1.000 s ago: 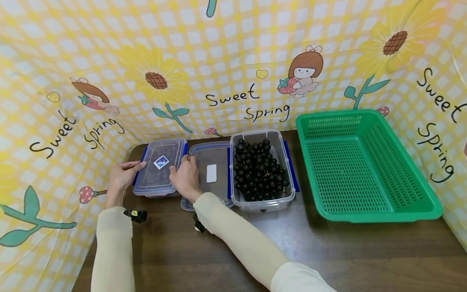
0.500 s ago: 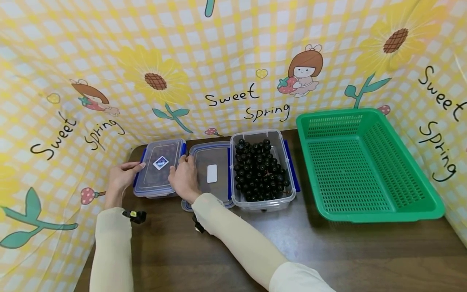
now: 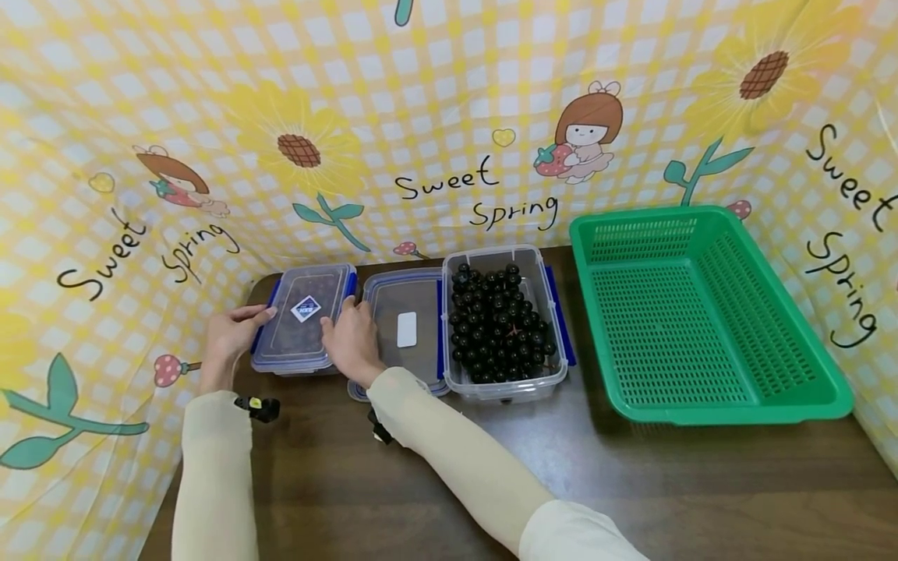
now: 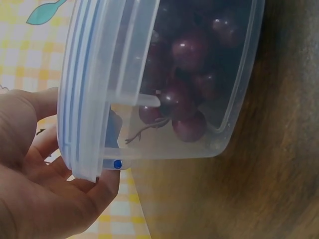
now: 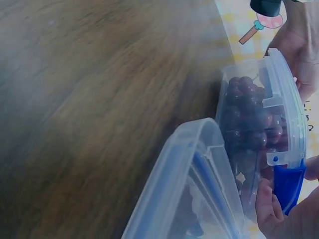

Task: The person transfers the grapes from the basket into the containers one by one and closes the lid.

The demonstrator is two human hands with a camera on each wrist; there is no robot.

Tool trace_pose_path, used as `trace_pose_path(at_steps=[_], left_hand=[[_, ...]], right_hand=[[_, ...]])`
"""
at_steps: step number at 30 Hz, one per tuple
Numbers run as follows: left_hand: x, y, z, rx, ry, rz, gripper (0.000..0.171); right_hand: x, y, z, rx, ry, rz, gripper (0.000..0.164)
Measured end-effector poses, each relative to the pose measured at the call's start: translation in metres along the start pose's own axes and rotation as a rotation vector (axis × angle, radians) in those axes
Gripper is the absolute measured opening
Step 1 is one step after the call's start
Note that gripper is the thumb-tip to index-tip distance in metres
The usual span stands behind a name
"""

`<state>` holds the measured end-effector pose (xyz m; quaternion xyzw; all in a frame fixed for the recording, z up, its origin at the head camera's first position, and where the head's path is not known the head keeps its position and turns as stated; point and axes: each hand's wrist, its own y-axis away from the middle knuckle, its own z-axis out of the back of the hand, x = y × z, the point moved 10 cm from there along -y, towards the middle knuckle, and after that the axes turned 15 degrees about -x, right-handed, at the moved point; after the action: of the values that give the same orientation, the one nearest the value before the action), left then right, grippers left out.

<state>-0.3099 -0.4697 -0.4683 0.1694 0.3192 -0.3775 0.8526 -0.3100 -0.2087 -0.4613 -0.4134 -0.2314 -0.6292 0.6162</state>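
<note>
A clear food container (image 3: 298, 339) with its lid on and a blue-and-white diamond sticker sits at the back left. Dark round grapes (image 4: 189, 50) and a bit of stem show through its wall in the left wrist view. My left hand (image 3: 231, 341) grips its left edge, thumb at the lid's rim and fingers curled behind at the clip. On the opposite side, my right hand (image 3: 353, 341) has its thumb on the lid, and its fingers pinch the blue clip (image 5: 288, 185) in the right wrist view. Parts of the fingers are hidden in the head view.
A loose clear lid (image 3: 386, 300) with a white label lies beside my right hand. To its right stands an uncovered container (image 3: 507, 393) of black grapes (image 3: 494, 327). A green perforated basket (image 3: 673, 343) stands farther right. Patterned cloth (image 3: 435, 101) rises behind the wooden table (image 3: 449, 475).
The lidded container and my right hand have shifted very slightly left. Both hands keep about the same hold, and the other things stay put.
</note>
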Motion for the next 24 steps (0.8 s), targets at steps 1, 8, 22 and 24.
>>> trace_pose_path(at_steps=[1, 8, 22, 24], left_hand=[[0.0002, -0.0003, 0.0001, -0.002, -0.003, 0.000, 0.061], [0.0009, 0.0012, 0.0007, 0.007, 0.013, 0.003, 0.061], [0.0033, 0.0004, 0.0017, -0.005, 0.008, 0.016, 0.064], [0.0026, 0.0002, 0.0021, -0.008, 0.016, 0.008, 0.064]], right_hand=[[0.0005, -0.0008, 0.0000, 0.001, 0.005, 0.001, 0.067], [0.0000, -0.0014, -0.0007, 0.003, 0.012, -0.018, 0.065], [-0.0010, 0.0002, -0.0010, -0.006, 0.032, -0.032, 0.066], [-0.0004, 0.0000, -0.0006, 0.001, 0.027, -0.041, 0.065]])
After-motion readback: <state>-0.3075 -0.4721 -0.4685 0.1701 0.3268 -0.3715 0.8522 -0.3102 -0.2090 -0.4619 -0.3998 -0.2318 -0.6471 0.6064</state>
